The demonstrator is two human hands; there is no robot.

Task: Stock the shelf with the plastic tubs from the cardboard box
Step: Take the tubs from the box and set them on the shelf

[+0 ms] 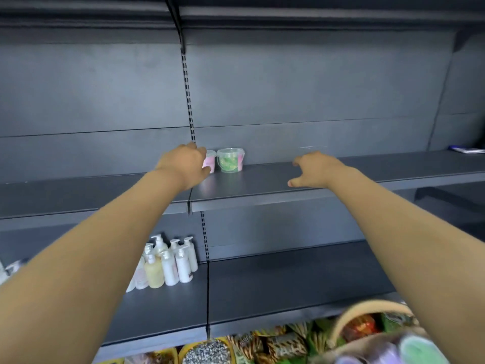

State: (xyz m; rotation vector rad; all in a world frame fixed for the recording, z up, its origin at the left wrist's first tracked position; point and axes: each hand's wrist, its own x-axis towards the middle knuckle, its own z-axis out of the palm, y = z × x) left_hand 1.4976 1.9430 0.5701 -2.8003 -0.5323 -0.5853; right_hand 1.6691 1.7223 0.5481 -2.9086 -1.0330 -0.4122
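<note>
Here, a dark grey shelving unit fills the view, and its middle shelf [341,177] is reached toward by both bare arms. Below it, the lower shelf [288,285] is seen, with a cluster of white and cream pump bottles [168,261] stood at the left, beside the slotted upright. Along the bottom edge, packets of snacks [262,348] are laid out on a still lower level.

At the lower right, a blurred container [367,308] with a pale curved rim is seen; whether it is the cardboard box cannot be told. Blurred tubs with green and purple lids [417,348] are held inside it.

The left hand [183,166] is stretched to the back of the middle shelf, where the pink tub [210,161] is gripped, fingers over the top and thumb low on the front. The right hand [312,170] is held just above the same shelf, well apart from the tubs, with fingers loosely bent, thumb out and nothing held.

The green tub [231,160] is stood upright just beside the pink one, on its right, against the back panel. A small blue and white item [467,149] is left at the shelf's far right.
</note>
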